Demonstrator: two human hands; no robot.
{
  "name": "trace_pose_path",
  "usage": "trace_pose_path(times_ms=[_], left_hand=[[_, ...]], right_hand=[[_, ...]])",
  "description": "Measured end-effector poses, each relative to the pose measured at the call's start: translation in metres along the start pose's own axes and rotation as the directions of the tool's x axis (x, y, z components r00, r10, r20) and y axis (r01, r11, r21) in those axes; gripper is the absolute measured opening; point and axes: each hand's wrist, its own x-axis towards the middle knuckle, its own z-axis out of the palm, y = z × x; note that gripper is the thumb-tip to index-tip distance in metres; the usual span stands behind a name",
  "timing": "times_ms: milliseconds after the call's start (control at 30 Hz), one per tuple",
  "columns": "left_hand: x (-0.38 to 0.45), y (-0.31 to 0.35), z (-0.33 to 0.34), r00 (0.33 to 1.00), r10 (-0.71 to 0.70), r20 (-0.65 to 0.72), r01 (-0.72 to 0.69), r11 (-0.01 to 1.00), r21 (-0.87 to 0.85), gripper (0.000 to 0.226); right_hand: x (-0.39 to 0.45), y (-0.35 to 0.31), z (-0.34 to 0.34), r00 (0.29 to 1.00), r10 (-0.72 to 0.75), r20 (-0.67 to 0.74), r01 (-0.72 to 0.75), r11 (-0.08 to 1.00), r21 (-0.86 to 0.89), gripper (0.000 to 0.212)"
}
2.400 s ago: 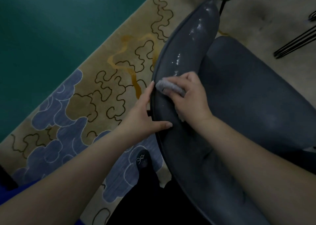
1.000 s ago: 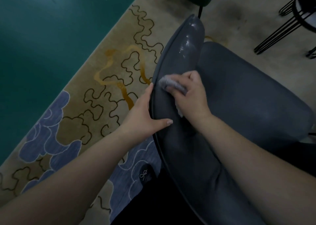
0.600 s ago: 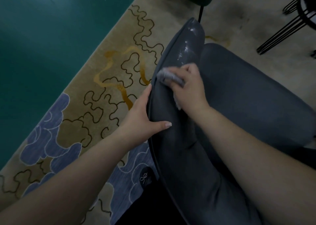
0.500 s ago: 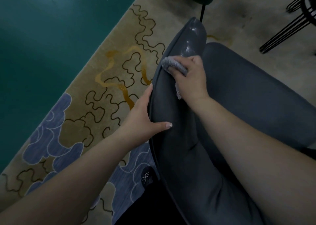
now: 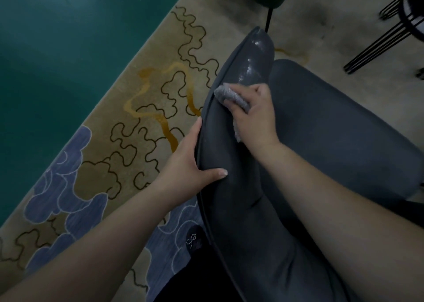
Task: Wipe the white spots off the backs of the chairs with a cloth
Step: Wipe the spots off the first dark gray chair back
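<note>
Patterned rug (image 5: 128, 127) across left and centre of frame, teal floor (image 5: 57, 49) at upper left. Dark grey chair back (image 5: 231, 154) running from lower centre to upper centre; white spots (image 5: 249, 68) on its upper end. Left hand (image 5: 190, 164) at centre, clasping the back's left edge, thumb laid flat on top. Right hand (image 5: 254, 115) just above, fingers curled round grey cloth (image 5: 229, 96), pressed on the back below the spots.

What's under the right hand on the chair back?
The right hand presses a gray cloth onto the chair back. Whitish smears show just beyond it; any spots beneath the cloth are hidden.
</note>
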Motion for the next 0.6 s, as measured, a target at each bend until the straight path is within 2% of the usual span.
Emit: trace_pose_path(times_ms=[100,167,233,333,467,600], left_hand=[[-0.001,0.0,0.0,1.0,-0.005,0.001,0.005,1.0,-0.017,0.119],[0.0,0.001,0.0,1.0,-0.004,-0.002,0.004,1.0,-0.013,0.118],[0.0,0.001,0.001,1.0,-0.007,-0.006,0.007,1.0,-0.007,0.119],[0.001,0.0,0.001,1.0,-0.005,-0.001,0.005,1.0,-0.02,0.118],[0.0,-0.001,0.001,1.0,-0.006,-0.009,0.006,0.999,-0.041,0.116],[-0.001,-0.002,0.001,1.0,-0.006,-0.005,0.005,0.998,-0.058,0.115]], right_hand=[[-0.039,0.0,-0.008,0.99,-0.075,0.118,0.075,0.997,0.004,0.036],[-0.047,0.0,-0.018,0.973,-0.085,0.213,0.092,0.996,-0.02,0.04],[-0.041,-0.002,-0.025,0.966,-0.067,0.249,0.073,0.997,-0.014,0.035],[-0.036,-0.008,-0.027,0.982,0.01,0.19,-0.012,1.0,0.012,0.035],[-0.04,-0.005,-0.028,0.982,0.143,0.12,-0.145,0.989,0.006,0.052],[-0.041,0.0,-0.029,0.966,0.249,0.064,-0.243,0.966,-0.093,0.045]])
